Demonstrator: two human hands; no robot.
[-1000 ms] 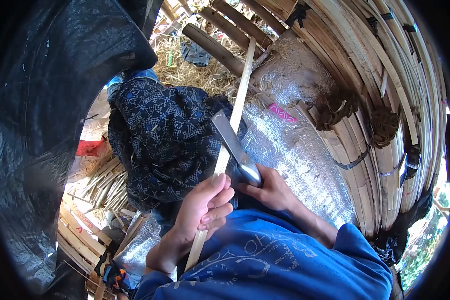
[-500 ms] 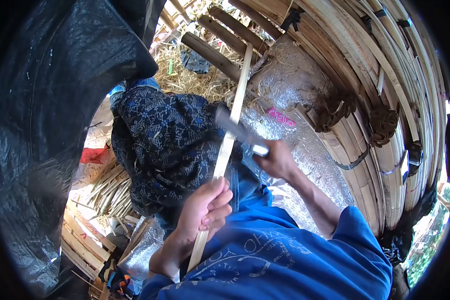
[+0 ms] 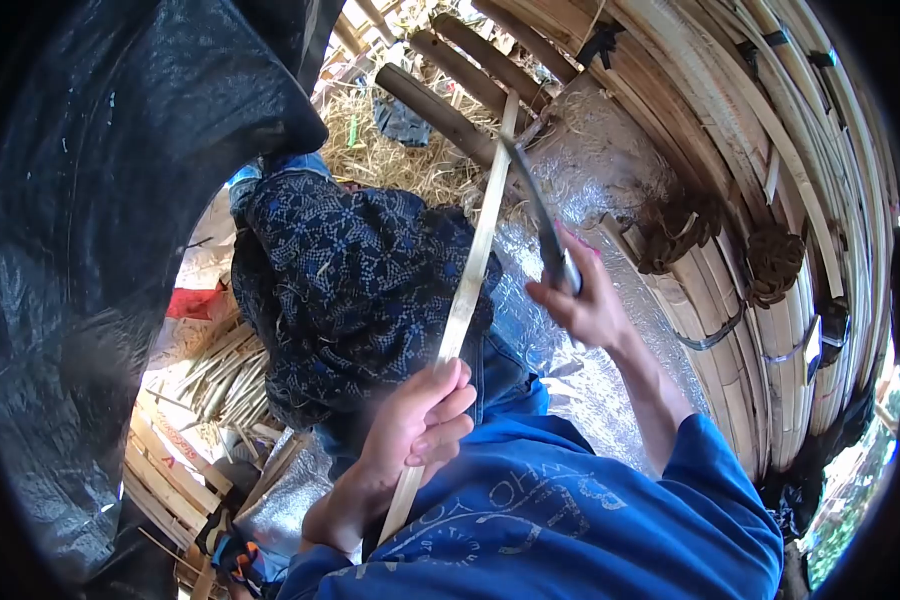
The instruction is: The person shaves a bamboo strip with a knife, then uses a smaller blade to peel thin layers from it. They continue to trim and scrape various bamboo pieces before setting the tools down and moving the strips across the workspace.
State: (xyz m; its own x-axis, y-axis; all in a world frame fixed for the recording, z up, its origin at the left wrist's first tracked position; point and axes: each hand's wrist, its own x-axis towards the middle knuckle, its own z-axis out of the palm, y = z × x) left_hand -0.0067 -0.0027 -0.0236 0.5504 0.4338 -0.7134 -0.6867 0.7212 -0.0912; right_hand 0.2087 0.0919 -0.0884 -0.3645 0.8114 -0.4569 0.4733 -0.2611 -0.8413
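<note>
A long pale bamboo strip [image 3: 478, 243] slants away from my body across a dark patterned cloth [image 3: 355, 265] over my lap. My left hand [image 3: 418, 425] is closed round its near part, with the lower end running down beside my blue shirt. In my right hand [image 3: 587, 293] is the handle of a curved knife [image 3: 542, 208], gripped to the right of the strip. The blade points up and left, its tip overlapping the strip near the far end in this view.
Bundles of split bamboo [image 3: 740, 340] line the right side. Several dark poles [image 3: 435, 112] stick out at the top over straw [image 3: 355, 165]. Black plastic sheeting [image 3: 200, 140] hangs at the left. Thin sticks [image 3: 220, 375] lie in a pile at lower left.
My right hand has moved up and to the right with the knife, and the blade has swung toward the strip's far end. My left hand keeps its hold.
</note>
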